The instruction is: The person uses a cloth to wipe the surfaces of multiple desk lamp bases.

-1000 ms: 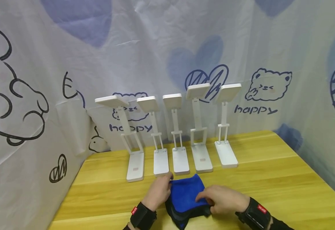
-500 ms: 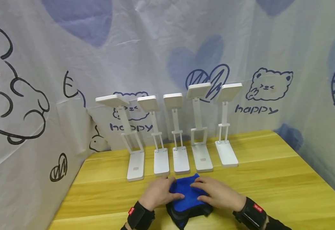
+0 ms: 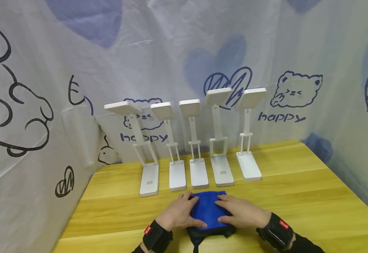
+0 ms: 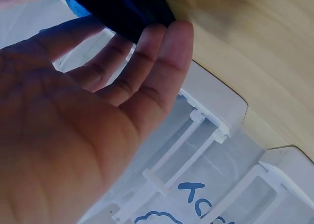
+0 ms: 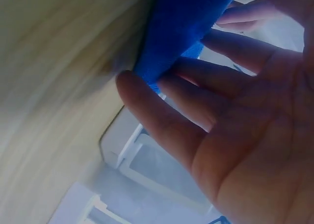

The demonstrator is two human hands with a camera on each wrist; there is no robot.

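A folded cloth (image 3: 207, 208), blue on top with black layers below, lies at the front middle of the yellow wooden table. On its left side rests my left hand (image 3: 179, 213), thumb over the blue face and fingers along the edge. My right hand (image 3: 246, 213) touches the opposite side, fingertips on the blue face. In the left wrist view, fairly straight fingers meet the dark edge of the cloth (image 4: 122, 8). The right wrist view has loosely extended fingers against the blue edge of the cloth (image 5: 184, 25). A dark strip hangs from the cloth's near side.
Several white folding desk lamps (image 3: 199, 174) stand in a row behind the cloth, their heads raised. A printed white curtain (image 3: 171, 52) encloses the back and both sides of the table (image 3: 285, 189). Each wrist wears a black band (image 3: 157, 237).
Both hands have gone from gripping the cloth's edges to resting along its sides with fingers spread. The cloth's far edge now lies straighter, its raised back corner flattened out.
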